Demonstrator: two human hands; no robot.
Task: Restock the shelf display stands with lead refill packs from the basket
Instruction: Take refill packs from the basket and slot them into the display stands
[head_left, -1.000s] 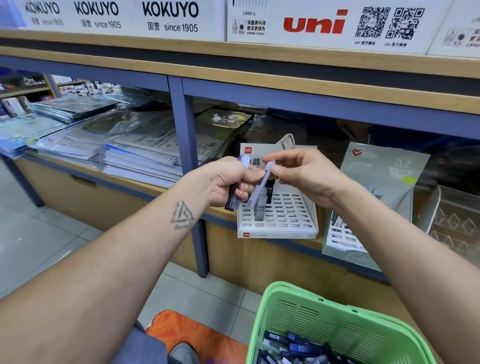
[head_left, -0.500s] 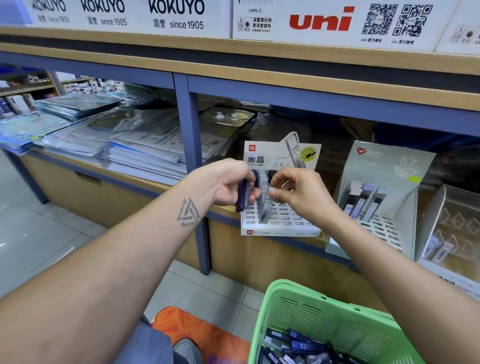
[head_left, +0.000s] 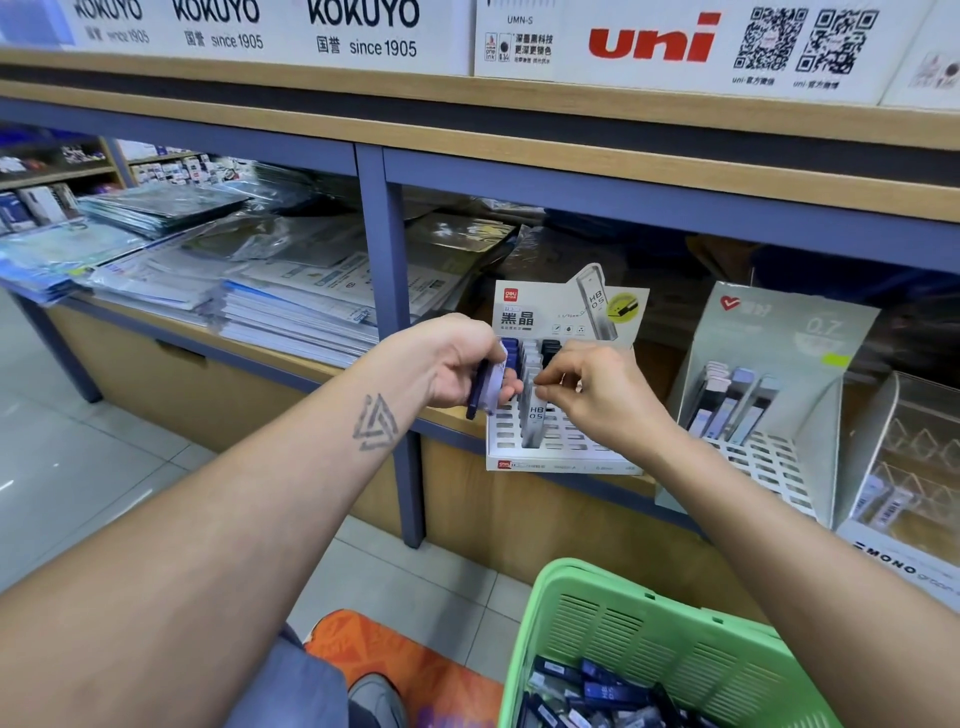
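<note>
From your head camera, the signs above the shelf read "KOKUYO since 1905" (head_left: 363, 28) and "uni" (head_left: 653, 40). The white display stand (head_left: 561, 457) shows "HB 0.5" on its header card; the grey stand (head_left: 779, 364) to its right reads "0.7", and a clear one past that reads "MONO". Your left hand (head_left: 462, 364) is curled round a few dark blue lead refill packs (head_left: 485, 387), held just in front of the white stand. Your right hand (head_left: 597, 389) pinches the top of a clear pack marked "HB 0.5" (head_left: 535, 415), standing in the stand's slots. The green basket (head_left: 675, 649) below holds more packs.
</note>
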